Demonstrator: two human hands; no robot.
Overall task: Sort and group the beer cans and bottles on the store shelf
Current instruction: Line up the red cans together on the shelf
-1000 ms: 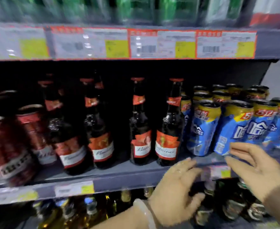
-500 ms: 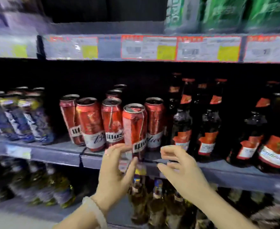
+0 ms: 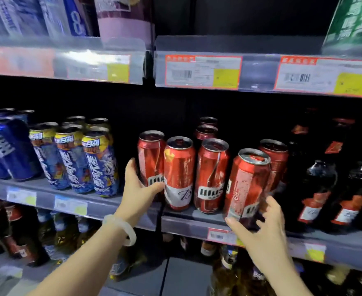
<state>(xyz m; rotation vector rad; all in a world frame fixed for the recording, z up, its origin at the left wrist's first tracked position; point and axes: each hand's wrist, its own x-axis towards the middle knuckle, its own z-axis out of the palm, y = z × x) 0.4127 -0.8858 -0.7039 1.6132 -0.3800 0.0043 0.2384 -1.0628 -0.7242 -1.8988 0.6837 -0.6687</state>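
Left hand [image 3: 138,189] grips the leftmost red can [image 3: 151,157] on the middle shelf [image 3: 103,205]. Right hand [image 3: 263,233] — fingers spread, released — touches the front red can [image 3: 247,184], tilted at the shelf edge.

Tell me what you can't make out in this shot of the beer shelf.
All in the head view:
- Left hand: its fingertips go behind the leftmost red can.
- Right hand: contact with the tilted front red can is blurred.
- Dark brown bottles: necks lost in shadow.
- Yellow and white price tags: print too blurred.
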